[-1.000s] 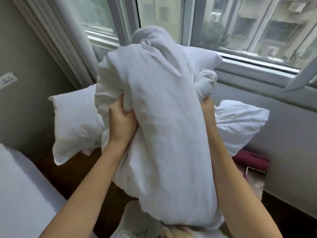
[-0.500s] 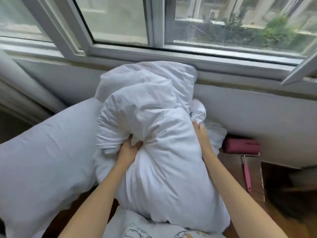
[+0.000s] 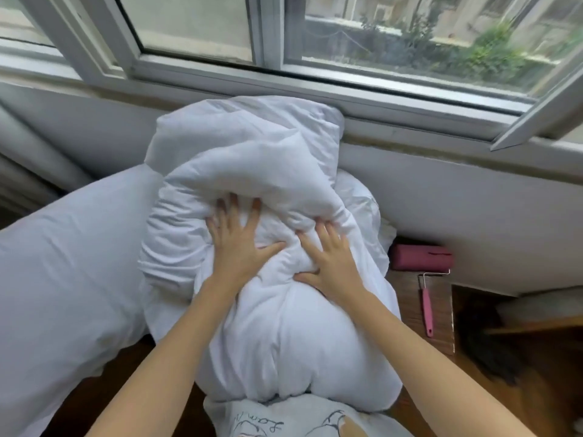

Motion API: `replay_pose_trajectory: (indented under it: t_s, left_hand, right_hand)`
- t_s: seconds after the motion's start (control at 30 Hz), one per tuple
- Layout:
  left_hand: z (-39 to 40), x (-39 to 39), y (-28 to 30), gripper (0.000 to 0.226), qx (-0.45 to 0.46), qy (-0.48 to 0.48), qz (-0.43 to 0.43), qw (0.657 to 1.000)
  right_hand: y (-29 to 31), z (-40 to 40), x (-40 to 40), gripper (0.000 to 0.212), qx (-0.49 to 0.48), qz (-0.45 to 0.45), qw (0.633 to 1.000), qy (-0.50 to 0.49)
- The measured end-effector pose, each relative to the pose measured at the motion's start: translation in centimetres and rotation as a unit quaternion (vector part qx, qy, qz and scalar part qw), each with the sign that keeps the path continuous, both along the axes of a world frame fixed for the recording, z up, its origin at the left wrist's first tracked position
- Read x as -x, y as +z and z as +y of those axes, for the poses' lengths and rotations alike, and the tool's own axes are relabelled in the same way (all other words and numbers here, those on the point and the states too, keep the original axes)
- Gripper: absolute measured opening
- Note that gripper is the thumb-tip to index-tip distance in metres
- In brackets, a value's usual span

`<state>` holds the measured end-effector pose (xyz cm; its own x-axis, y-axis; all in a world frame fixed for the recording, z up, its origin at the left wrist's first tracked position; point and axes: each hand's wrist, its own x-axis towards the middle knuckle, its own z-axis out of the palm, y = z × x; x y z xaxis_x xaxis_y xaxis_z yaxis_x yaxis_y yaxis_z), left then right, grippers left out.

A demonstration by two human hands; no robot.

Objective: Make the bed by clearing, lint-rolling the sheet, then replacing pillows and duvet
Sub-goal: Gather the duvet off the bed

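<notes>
Both hands, left hand [image 3: 235, 247] and right hand [image 3: 331, 261], press splayed, straight fingers into the bundled white duvet [image 3: 284, 326] below the window sill [image 3: 410, 102].

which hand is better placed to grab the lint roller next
Right. The lint roller lies on the floor beside the right hand's side of the bundled duvet; the left hand would have to cross over.

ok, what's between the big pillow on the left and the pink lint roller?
Head view: the bundled duvet, with left hand and right hand pressing flat on it.
</notes>
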<state>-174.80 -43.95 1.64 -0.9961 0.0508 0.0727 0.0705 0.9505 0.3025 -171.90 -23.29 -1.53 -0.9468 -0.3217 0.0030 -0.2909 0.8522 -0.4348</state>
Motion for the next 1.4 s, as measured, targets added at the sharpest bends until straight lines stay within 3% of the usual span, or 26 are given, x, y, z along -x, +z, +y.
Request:
replay_pose_trajectory:
  t_s: [0.13,0.3,0.47,0.6,0.77,0.93,1.13,1.4]
  left_hand:
    - [2.4,2.9,-2.2,0.11,0.072,0.013,-0.073,0.995]
    - [2.5,2.7,-2.5,0.111,0.093,0.023,-0.066,0.993]
    - [4.8,0.6,-0.9,0.104,0.038,0.089,-0.057,0.994]
    - [11.3,-3.3,1.1,0.099,-0.039,0.16,-0.053,0.985]
    - [26.1,-8.9,0.6,0.087,-0.119,0.063,-0.04,0.99]
    - [37.3,-11.0,-4.8,0.074,-0.12,-0.067,-0.154,0.978]
    - [42.1,-7.6,-13.9,0.069,-0.029,-0.103,-0.247,0.963]
    - [42.5,-1.6,-22.8,0.073,0.067,-0.153,-0.23,0.959]
  right_hand:
    - [-1.4,0.9,2.8,0.085,-0.043,-0.055,0.997,-0.014]
    - [-0.3,3.1,1.4,0.073,-0.031,-0.063,0.997,0.009]
    - [1.3,6.4,-2.5,0.059,0.064,-0.042,0.997,0.007]
    - [1.0,11.9,-5.3,0.056,0.138,-0.054,0.989,-0.001]
    - [-2.4,23.3,-8.7,0.049,0.168,-0.084,0.979,-0.074]
    - [-8.1,32.8,-12.1,0.048,0.087,-0.188,0.952,-0.224]
    - [-14.2,36.2,-12.6,0.054,0.034,-0.238,0.931,-0.273]
    - [-21.9,35.4,-10.2,0.068,0.003,-0.273,0.915,-0.298]
